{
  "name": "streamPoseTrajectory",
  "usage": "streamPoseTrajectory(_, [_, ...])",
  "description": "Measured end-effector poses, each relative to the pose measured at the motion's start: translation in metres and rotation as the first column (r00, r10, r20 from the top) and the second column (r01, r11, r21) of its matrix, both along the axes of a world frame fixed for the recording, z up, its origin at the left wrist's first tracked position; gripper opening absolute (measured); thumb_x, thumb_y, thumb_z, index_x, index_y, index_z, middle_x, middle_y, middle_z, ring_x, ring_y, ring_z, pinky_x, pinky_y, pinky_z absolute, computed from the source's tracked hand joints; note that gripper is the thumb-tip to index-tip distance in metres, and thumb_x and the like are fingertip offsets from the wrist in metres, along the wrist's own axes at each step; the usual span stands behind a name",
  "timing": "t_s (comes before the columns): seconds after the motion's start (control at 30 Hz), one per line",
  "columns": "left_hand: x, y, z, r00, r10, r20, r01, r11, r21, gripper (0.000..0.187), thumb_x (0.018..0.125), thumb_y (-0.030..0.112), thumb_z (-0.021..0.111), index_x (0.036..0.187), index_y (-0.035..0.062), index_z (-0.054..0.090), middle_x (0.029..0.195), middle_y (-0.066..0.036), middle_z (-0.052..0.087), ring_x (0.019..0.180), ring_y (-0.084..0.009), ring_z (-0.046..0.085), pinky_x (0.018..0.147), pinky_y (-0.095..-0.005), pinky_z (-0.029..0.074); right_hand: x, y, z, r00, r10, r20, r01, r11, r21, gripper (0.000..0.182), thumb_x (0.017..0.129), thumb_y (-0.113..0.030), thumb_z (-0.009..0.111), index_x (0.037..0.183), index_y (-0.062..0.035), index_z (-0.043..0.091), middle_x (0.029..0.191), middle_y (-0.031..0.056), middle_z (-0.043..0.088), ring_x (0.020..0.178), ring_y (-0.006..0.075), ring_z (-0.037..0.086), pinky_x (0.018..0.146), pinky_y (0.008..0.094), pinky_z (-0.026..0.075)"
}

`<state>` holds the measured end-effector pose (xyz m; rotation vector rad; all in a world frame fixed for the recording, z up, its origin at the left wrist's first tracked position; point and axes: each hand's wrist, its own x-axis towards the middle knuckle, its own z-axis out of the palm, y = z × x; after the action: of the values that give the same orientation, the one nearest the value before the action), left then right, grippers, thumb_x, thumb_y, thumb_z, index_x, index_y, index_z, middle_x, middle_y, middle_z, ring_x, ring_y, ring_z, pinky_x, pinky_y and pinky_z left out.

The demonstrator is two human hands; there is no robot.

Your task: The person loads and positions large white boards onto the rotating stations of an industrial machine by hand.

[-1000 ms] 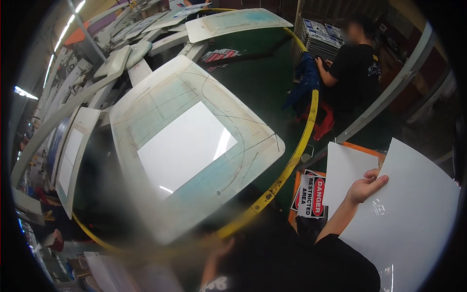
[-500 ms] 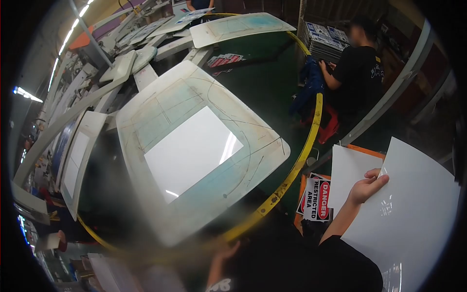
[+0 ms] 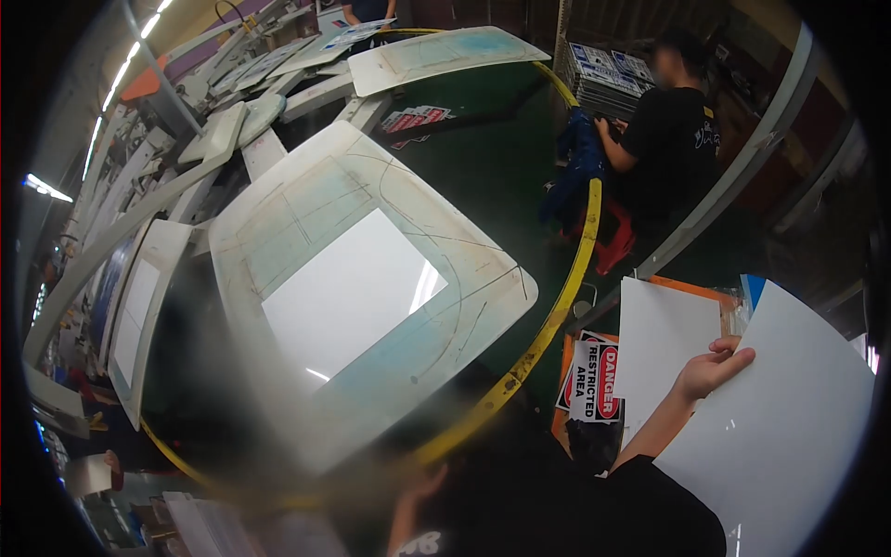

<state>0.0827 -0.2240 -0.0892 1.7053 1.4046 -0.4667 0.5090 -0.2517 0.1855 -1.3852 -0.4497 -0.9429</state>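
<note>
My right hand (image 3: 715, 369) is closed on the edge of a large, glossy white sheet (image 3: 789, 418), thumb laid along it. The sheet bends slightly and reaches down the right side of the view. Just left of that hand lies another white sheet (image 3: 664, 325) over something orange. My left hand (image 3: 425, 487), low in the middle near a yellow rail (image 3: 529, 357), is blurred; its fingers are hard to make out. In front of me, a smaller white sheet (image 3: 353, 288) rests flat on a pale, stained platen (image 3: 278, 218) marked with lines.
Signs reading "DANGER RESTRICTED AREA" (image 3: 597, 381) lie beside the orange-backed sheet. The yellow rail curves around the platen. More platens, one (image 3: 445, 58) at the back, fan out leftward. A person in a black shirt (image 3: 673, 139) stands by stacked printed signs (image 3: 603, 74).
The large sheet in my right hand has tilted, its top corner lower, and a blue corner now shows behind it. The whole view has shifted slightly. The sheet on the platen stays put.
</note>
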Motion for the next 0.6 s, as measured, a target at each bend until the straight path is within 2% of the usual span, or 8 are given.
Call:
streamPoseTrajectory(0.2, [-0.007, -0.005, -0.016, 1.000, 0.002, 0.001, -0.002, 0.998, 0.056, 0.095, 0.081, 0.067, 0.036, 0.141, -0.0010, 0.009, 0.146, -0.027, 0.004, 0.132, -0.0490, -0.009, 0.104, -0.0593, -0.008, 0.001, -0.001, -0.002, 0.999, -0.012, -0.042, 0.013, 1.000, 0.022, 0.044, 0.092, -0.035, 0.038, 0.054, -0.0154, 0.033, 0.049, -0.0017, 0.033, 0.048, 0.0098, 0.040, 0.060, 0.0229, 0.033])
streamPoseTrajectory(0.4, [-0.004, 0.002, -0.012, 0.986, -0.080, -0.145, 0.084, 0.996, 0.027, 0.094, 0.081, 0.069, 0.034, 0.141, 0.0000, 0.012, 0.146, -0.027, 0.007, 0.133, -0.0486, -0.002, 0.105, -0.0596, -0.004, 0.000, 0.006, -0.003, 0.998, 0.043, -0.055, -0.040, 0.998, 0.046, 0.043, 0.093, -0.032, 0.037, 0.054, -0.0134, 0.033, 0.050, -0.0009, 0.033, 0.048, 0.0104, 0.036, 0.055, 0.0240, 0.030])
streamPoseTrajectory(0.5, [0.000, 0.001, -0.001, 0.997, 0.007, -0.073, -0.003, 0.999, 0.054, 0.094, 0.080, 0.069, 0.032, 0.141, -0.0005, 0.015, 0.146, -0.026, 0.008, 0.133, -0.0482, 0.001, 0.105, -0.0597, -0.002, -0.002, 0.010, -0.004, 0.997, 0.050, -0.064, -0.048, 0.998, 0.045, 0.044, 0.093, -0.032, 0.036, 0.054, -0.0128, 0.033, 0.049, -0.0006, 0.033, 0.048, 0.0110, 0.035, 0.053, 0.0239, 0.028])
streamPoseTrajectory(0.6, [0.001, 0.002, 0.002, 0.996, -0.037, -0.077, 0.042, 0.997, 0.066, 0.094, 0.080, 0.069, 0.032, 0.141, -0.0010, 0.016, 0.146, -0.026, 0.008, 0.133, -0.0478, 0.001, 0.106, -0.0593, -0.001, -0.006, 0.011, -0.003, 0.996, 0.062, -0.057, -0.060, 0.997, 0.037, 0.044, 0.093, -0.031, 0.036, 0.053, -0.0128, 0.033, 0.049, -0.0005, 0.034, 0.047, 0.0113, 0.036, 0.052, 0.0233, 0.027])
